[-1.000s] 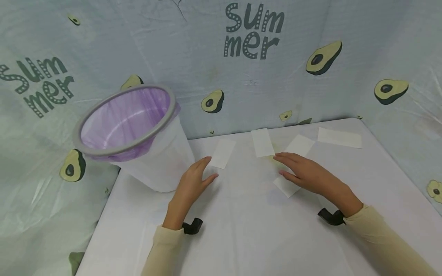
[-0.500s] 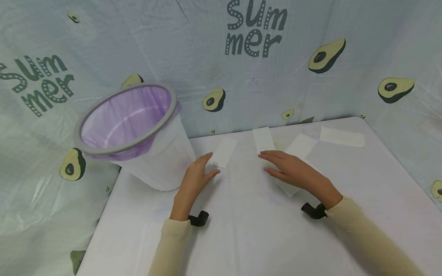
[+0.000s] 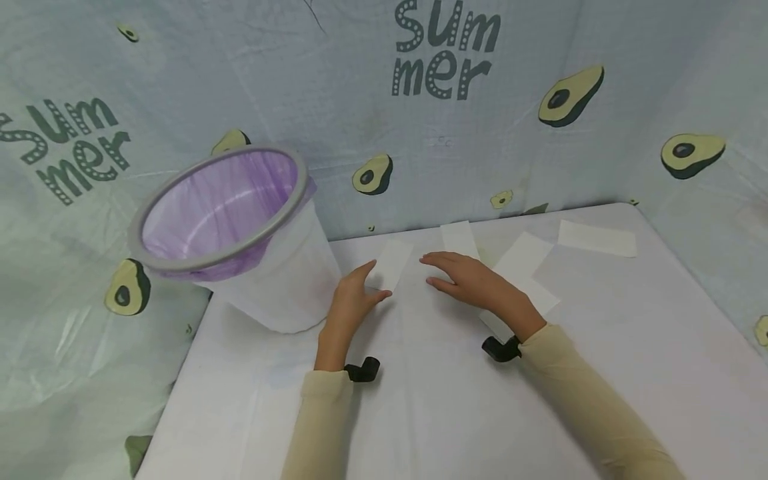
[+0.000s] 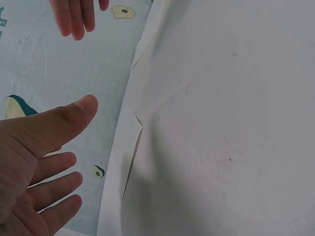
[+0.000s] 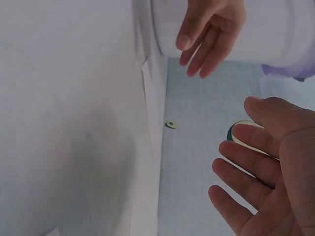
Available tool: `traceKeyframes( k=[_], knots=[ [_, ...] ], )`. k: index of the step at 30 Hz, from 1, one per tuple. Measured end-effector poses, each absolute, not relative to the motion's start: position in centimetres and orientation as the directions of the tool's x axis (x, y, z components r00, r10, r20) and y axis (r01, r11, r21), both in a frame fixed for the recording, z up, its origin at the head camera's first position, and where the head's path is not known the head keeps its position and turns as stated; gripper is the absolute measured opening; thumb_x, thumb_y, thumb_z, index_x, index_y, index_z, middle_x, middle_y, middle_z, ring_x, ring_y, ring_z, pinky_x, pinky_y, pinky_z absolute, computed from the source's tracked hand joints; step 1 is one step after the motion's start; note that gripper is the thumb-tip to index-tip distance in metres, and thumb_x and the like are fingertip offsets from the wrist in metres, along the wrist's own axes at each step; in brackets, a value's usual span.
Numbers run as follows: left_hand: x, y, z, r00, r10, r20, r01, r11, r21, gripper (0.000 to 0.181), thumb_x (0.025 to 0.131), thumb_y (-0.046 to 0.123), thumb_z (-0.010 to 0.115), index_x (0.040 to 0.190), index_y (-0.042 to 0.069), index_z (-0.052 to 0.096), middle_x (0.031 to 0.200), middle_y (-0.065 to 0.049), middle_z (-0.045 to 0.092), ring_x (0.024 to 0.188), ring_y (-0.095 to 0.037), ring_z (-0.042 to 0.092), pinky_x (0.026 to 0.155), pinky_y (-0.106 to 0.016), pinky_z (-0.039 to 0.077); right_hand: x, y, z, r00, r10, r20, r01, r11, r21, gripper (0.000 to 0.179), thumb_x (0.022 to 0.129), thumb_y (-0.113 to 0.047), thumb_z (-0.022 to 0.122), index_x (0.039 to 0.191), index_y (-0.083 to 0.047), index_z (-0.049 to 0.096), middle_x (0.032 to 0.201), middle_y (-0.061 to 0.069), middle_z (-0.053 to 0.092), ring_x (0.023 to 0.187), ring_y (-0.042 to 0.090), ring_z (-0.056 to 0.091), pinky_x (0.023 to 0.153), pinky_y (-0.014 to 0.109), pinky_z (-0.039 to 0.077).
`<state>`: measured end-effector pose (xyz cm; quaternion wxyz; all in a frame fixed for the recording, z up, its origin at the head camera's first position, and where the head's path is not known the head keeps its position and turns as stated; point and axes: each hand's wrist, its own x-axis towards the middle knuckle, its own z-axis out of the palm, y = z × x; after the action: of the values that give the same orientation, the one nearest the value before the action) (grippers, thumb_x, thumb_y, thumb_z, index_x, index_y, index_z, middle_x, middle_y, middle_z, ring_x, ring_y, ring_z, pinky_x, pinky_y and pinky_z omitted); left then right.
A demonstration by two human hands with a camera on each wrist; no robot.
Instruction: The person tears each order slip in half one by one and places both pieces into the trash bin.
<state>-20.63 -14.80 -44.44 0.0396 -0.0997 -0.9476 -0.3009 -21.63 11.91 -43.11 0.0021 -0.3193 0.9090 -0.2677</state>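
My left hand (image 3: 351,300) hovers over the table beside the white bin, its thumb and fingers spread and holding nothing. A white paper slip (image 3: 393,263) lies just past its fingertips. To the right, my right hand (image 3: 471,280) is above the table with fingers extended toward the left hand, also holding nothing. Behind it lies another white slip (image 3: 459,239). Two more slips, an angled one (image 3: 525,253) and one partly under the right wrist (image 3: 543,297), overlap near it. In the left wrist view the left hand (image 4: 44,162) shows its fingers apart; the right wrist view shows the right hand (image 5: 266,172) likewise.
A white bin (image 3: 294,280) with a grey rim and a purple liner (image 3: 240,200) stands at the back left. Another white slip (image 3: 597,239) lies at the back right. A curtain printed with avocados (image 3: 372,175) hangs behind the white-covered table (image 3: 444,413).
My right hand has moved left, away from the slips on the right and toward the left hand. My left hand has shifted slightly right and forward. The slips appear to lie where they were.
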Motion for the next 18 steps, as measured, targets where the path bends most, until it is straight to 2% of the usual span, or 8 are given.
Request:
traceKeyframes(
  k=[10,18],
  knots=[
    [-21.4,-14.1,-44.7,-0.987,0.14,0.078,0.16,0.813,0.56,0.073,0.082,0.022,0.088,0.145,0.003,0.056,0.146,-0.015,0.056,0.136,-0.031,0.053,0.111,-0.043,0.043,-25.3,9.3,-43.0,-0.824,-0.564,0.062,-0.508,0.685,-0.523,0.048,0.104,-0.026,0.061,0.147,-0.006,0.053,0.15,0.013,0.052,0.141,0.03,0.047,0.116,0.047,0.037],
    [-23.1,-14.6,-45.5,-0.986,0.164,0.005,0.136,0.8,0.584,0.078,0.082,0.026,0.087,0.15,0.01,0.051,0.152,-0.012,0.051,0.141,-0.027,0.047,0.115,-0.042,0.039,-29.0,7.7,-43.0,-0.79,-0.613,-0.009,-0.508,0.663,-0.549,0.048,0.102,-0.022,0.065,0.146,-0.005,0.055,0.149,0.013,0.054,0.141,0.03,0.047,0.116,0.045,0.036]
  ],
)
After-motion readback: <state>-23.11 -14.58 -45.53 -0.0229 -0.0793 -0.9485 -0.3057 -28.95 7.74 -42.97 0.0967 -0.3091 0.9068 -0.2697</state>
